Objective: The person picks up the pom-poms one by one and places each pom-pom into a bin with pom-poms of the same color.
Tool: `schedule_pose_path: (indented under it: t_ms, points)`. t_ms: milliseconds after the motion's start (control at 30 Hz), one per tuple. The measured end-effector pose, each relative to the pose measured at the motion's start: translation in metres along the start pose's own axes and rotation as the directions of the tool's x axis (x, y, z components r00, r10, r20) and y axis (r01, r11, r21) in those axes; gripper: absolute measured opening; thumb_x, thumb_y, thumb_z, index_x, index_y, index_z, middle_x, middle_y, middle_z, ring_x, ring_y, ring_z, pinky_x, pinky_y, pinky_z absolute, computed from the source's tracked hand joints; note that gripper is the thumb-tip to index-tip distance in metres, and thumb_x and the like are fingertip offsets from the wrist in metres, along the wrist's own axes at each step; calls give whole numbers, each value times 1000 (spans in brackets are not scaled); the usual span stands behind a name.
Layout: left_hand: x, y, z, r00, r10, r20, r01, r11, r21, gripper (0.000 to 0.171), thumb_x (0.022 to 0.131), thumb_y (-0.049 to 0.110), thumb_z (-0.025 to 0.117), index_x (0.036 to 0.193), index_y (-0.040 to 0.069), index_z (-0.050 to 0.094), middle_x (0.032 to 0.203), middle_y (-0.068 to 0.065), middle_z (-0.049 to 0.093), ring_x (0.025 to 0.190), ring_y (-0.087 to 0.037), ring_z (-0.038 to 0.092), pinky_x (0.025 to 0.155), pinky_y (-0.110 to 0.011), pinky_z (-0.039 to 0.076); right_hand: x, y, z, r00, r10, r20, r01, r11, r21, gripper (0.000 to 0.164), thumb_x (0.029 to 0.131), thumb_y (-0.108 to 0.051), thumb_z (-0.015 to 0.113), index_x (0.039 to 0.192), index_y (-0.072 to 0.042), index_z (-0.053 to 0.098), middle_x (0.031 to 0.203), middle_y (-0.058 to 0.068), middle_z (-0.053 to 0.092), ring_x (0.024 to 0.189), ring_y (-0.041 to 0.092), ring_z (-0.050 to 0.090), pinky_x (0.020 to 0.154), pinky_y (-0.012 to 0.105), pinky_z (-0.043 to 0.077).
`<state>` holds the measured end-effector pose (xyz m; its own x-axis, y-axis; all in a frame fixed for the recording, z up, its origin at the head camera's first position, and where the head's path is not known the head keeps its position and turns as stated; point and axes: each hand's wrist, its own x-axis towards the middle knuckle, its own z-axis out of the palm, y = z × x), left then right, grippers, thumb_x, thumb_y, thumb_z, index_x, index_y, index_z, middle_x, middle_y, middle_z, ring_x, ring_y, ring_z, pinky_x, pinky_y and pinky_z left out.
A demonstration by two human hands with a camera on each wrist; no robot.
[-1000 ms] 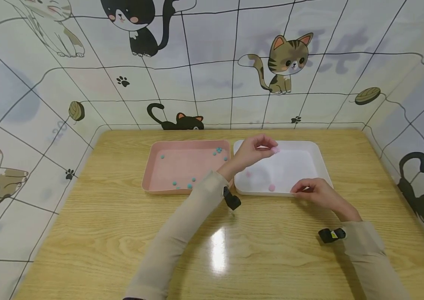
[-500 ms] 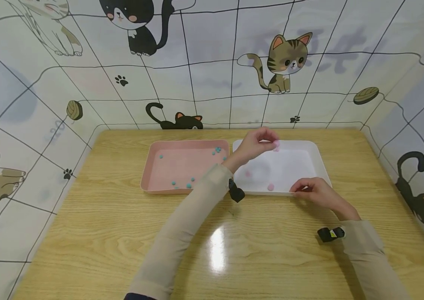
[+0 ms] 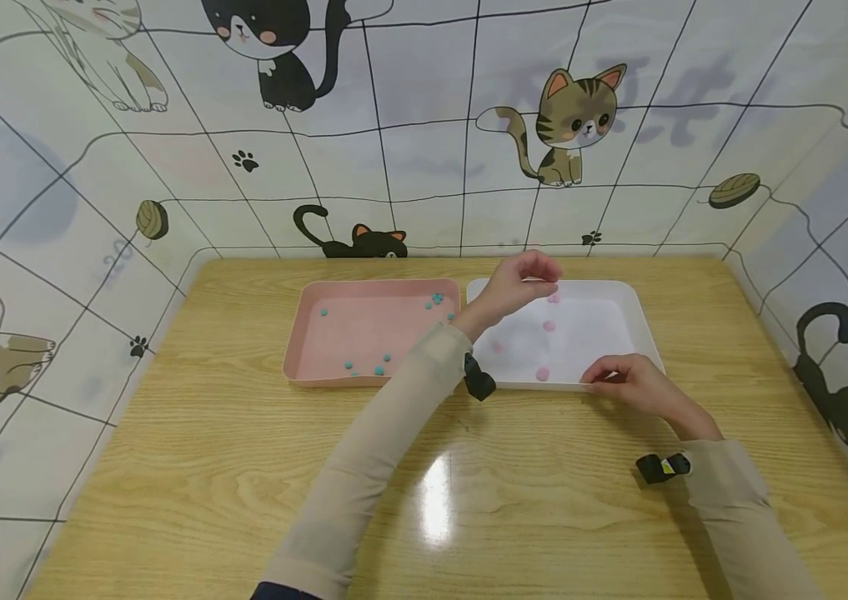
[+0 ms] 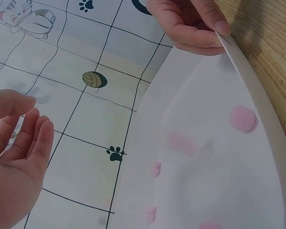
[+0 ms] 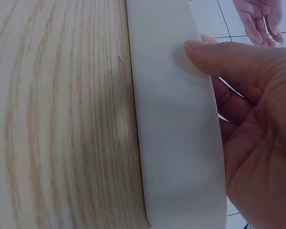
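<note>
My left hand [image 3: 517,287] hovers over the far left part of the white tray [image 3: 596,325]. Its fingers bend loosely, and the left wrist view shows nothing between thumb and fingertips. Several small pink pieces lie in the tray: a round one [image 3: 542,374] by the near wall, another [image 3: 549,326] farther in, and a tiny lobed one [image 3: 554,297] near the far wall. A paler pink patch [image 4: 183,143] is too blurred to identify. At the tray's near right side, my right hand [image 3: 634,385] pinches the rim, thumb outside and fingers inside.
Left of the white tray, nearly touching it, stands a pink tray [image 3: 371,325] with several small blue-green pieces [image 3: 379,371]. My left forearm crosses in front of its right part. Both trays rest on a wooden table [image 3: 243,467] enclosed by cat-printed cloth [image 3: 424,167].
My left hand has let go of a pink piece, which now shows inside the white tray. That hand has shifted slightly away and to the right. My right hand keeps its place on the rim.
</note>
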<state>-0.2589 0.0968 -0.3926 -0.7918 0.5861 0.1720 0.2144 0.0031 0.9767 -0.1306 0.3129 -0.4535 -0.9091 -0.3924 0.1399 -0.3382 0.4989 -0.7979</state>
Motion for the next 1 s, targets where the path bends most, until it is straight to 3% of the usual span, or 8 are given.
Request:
schedule_pose_path:
  t_ms: [200,500,767,1000]
  points:
    - [-1,1,0,1000,9,-2,-9,1000,-3,17,86,-5,62,103,-4,61,101,-15,62,88,-10,57,76,-20,50,0,3,0,1000,-15,-9,15,1000,-25,15,76,18,64,80,3,67,76,-2,64,69,0,54,58,14,48]
    - [-6,-4,2,999,6,-36,-5,1000,16,15,86,-5,63,101,-4,61,102,-19,61,89,-11,58,77,-19,50,1,-2,-1,1000,26,5,-26,999,-34,12,79,9,68,82,-2,69,77,-1,65,71,1,54,60,17,50]
    - [-26,-5,1,993,-2,-115,5,1000,22,12,87,-2,62,99,-2,61,101,-15,62,93,-13,59,81,-17,49,2,-10,0,999,32,4,-32,996,-88,8,81,4,68,86,-3,68,80,2,66,74,1,55,64,19,50]
    - [-46,-8,-2,978,40,-207,-11,990,141,8,88,1,60,95,-2,63,95,-11,63,89,-15,59,81,-16,48,8,-23,8,993,-34,-115,18,991,-132,15,84,5,65,98,0,67,90,10,68,80,0,57,66,17,50]
